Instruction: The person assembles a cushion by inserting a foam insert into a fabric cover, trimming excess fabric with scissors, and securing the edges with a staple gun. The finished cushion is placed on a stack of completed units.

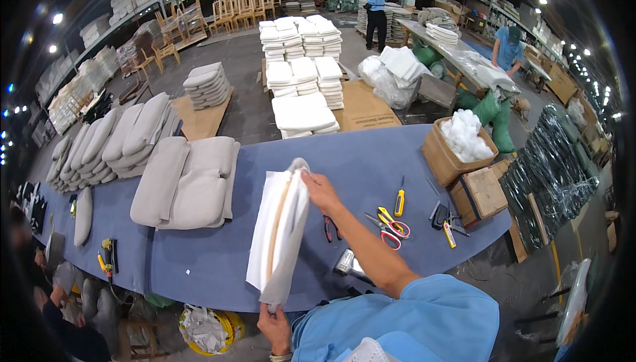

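A seat cushion (291, 236) stands on its edge over the blue-covered table, held at both ends. White padding, a tan strip like a board's edge and pale grey cloth show along its side. My right hand (320, 191) grips the far upper end, its fingers partly hidden behind the cloth. At the near end, by the table's front edge, my left hand (273, 329) pinches the lower corner. Close to the cushion's right lie pliers (332, 228) with dark red handles. A silver staple gun (344, 262) sits below my right forearm.
Grey cushions (189, 183) lie left, with more stacked beyond. Scissors (395, 231), a yellow screwdriver (399, 201) and a yellow cutter (449, 235) are on the right. A carton of white stuffing (442, 153) stands at the right edge. Another person (66, 315) is at lower left.
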The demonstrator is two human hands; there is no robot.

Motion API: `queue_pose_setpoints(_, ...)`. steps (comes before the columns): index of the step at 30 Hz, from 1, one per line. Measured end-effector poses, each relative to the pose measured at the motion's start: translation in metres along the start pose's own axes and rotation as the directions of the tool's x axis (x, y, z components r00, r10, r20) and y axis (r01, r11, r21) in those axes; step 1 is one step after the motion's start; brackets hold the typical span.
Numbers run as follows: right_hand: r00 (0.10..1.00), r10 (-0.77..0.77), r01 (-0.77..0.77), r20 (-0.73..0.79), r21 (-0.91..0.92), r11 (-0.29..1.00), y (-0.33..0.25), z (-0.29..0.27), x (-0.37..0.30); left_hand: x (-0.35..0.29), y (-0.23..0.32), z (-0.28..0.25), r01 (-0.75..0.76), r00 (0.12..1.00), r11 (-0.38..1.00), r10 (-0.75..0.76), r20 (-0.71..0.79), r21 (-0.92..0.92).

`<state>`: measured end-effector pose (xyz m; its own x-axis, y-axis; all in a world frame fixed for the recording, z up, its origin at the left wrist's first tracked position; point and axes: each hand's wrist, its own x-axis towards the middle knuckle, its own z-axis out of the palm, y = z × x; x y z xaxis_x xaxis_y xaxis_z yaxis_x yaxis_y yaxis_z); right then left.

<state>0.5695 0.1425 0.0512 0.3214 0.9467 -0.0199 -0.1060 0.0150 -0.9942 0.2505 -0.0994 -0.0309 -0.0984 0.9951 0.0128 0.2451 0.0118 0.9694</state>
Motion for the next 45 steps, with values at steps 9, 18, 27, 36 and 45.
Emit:
queue_pose_setpoints(9,0.977,-0.152,0.131,0.147,0.146,0.981,-0.031,0.047,-0.071,-0.018,0.027,-0.028,0.249,0.953,0.952,-0.273,0.130,0.176)
queue_pose_setpoints(18,0.943,-0.125,0.031,0.309,0.292,0.956,-0.035,0.027,-0.107,0.082,0.173,-0.025,-0.508,0.851,0.821,0.525,0.007,0.259)
queue_pose_setpoints(27,0.871,-0.199,0.059,0.449,0.307,0.950,-0.050,0.031,-0.134,0.147,0.217,0.044,-0.744,0.666,0.645,0.693,0.276,0.176)
queue_pose_setpoints(36,0.888,-0.121,-0.021,0.444,0.302,0.953,-0.043,0.023,-0.137,0.136,0.210,0.033,-0.706,0.660,0.707,0.645,0.385,0.028)
queue_pose_setpoints(45,0.834,-0.224,-0.055,0.504,0.481,0.875,-0.051,0.071,-0.154,0.109,0.220,0.002,-0.506,0.862,0.723,0.407,0.302,0.470)
